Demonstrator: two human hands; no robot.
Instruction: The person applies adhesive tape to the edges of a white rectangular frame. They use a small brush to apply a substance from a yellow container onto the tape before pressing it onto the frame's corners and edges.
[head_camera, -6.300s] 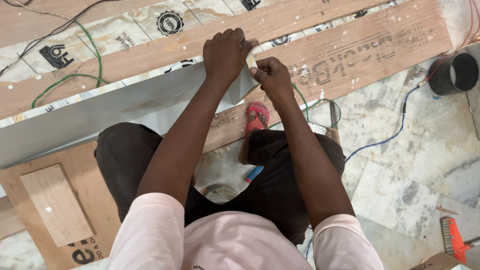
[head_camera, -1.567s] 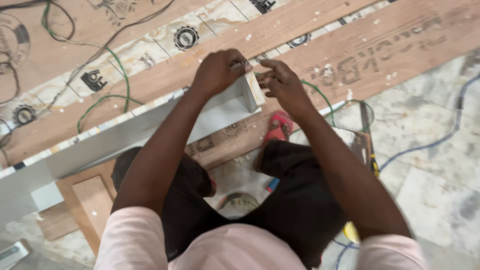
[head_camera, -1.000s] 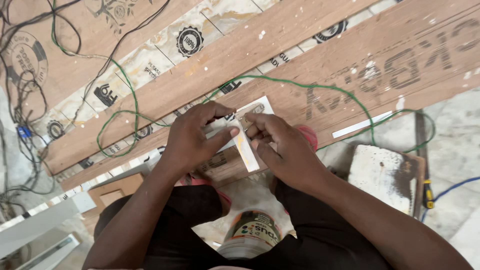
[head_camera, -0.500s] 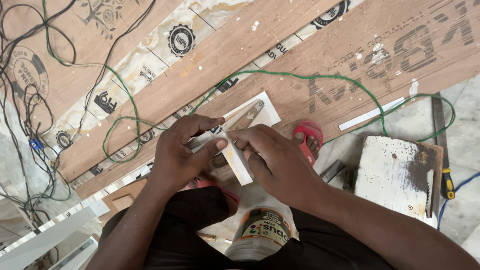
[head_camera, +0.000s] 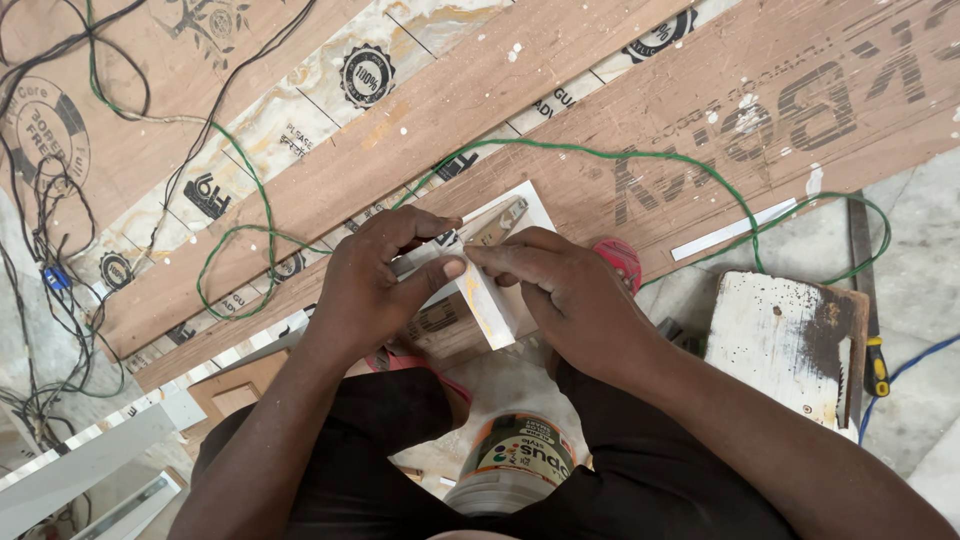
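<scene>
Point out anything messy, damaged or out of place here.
The white board at right is stained dark and chipped along its edge. Green wire and black cables sprawl loose over the paint-flecked wooden planks.

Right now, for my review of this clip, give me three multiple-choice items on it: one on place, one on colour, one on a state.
1. Where is the glue jar? A between the knees; B on the plank; C far left.
2. What colour is the wire looping over the plank? A red; B green; C white.
3. How is the white strip piece held? A lying free; B one hand; C both hands.
A: jar sits below the hands. B: plainly green. C: left hand and right hand both pinch it.
</scene>
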